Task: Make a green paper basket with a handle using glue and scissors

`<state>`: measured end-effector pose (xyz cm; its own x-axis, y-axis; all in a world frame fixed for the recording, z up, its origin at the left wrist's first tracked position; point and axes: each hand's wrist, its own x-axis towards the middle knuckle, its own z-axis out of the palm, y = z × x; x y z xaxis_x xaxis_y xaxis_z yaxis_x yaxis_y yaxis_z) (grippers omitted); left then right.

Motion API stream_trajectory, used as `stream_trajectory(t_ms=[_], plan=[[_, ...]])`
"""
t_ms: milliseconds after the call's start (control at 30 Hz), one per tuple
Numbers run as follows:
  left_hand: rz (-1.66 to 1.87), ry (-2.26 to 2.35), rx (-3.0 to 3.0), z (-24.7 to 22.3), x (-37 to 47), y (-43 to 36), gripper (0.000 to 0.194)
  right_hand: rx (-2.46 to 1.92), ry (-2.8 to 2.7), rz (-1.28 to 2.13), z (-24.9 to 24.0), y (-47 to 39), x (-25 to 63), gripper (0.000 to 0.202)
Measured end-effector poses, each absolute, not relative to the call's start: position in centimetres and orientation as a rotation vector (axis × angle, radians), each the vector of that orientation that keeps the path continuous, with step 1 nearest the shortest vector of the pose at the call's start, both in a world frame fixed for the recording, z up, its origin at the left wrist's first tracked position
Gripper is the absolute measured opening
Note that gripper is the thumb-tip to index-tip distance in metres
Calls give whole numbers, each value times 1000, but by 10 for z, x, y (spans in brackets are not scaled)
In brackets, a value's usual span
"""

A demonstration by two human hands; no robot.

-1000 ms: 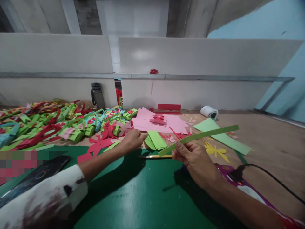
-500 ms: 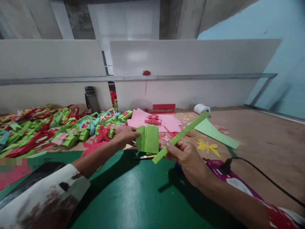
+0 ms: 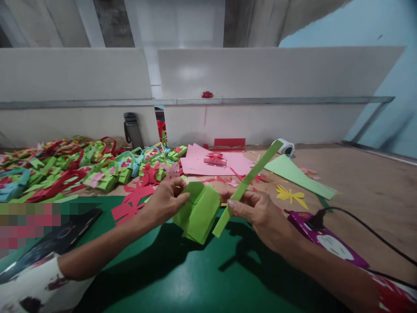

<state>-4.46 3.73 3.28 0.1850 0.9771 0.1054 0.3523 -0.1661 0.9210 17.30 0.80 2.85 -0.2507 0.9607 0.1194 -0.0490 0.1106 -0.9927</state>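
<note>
My left hand (image 3: 169, 201) pinches the left edge of a folded green paper piece (image 3: 202, 213), which hangs tilted over the green mat (image 3: 176, 278). Between the thumb and fingers of my right hand (image 3: 252, 208) is a long light green paper strip (image 3: 257, 169), slanting up to the right. The fingertips of my right hand also reach the right edge of the folded piece. Behind both hands, pink paper sheets (image 3: 195, 161) lie with a red bow piece (image 3: 215, 158) on top.
Many green, red and blue paper bags (image 3: 107, 178) are heaped at the left near a dark bottle (image 3: 133, 130). A phone (image 3: 65, 230) lies at the left. At the right are a yellow paper flower (image 3: 289, 195), a pale green sheet (image 3: 298, 176) and a purple power strip (image 3: 332, 243) with a cable.
The folded green piece has come lower and tilted. My left hand has moved lower, and my right hand's fingers have reached over to the piece's edge. The view has shifted slightly.
</note>
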Motion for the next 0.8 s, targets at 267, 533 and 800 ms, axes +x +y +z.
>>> stream_trajectory(t_ms=[267, 533, 800], plan=[[1006, 1197, 1905, 33, -41, 19, 12, -1188, -1569, 1058, 37, 7, 173, 17], [1185, 1283, 2016, 25, -41, 21, 5, -1297, -1799, 768, 31, 3, 175, 19], [1286, 1110, 2419, 39, -30, -20, 14, -1261, -1970, 42, 21, 3, 175, 33]])
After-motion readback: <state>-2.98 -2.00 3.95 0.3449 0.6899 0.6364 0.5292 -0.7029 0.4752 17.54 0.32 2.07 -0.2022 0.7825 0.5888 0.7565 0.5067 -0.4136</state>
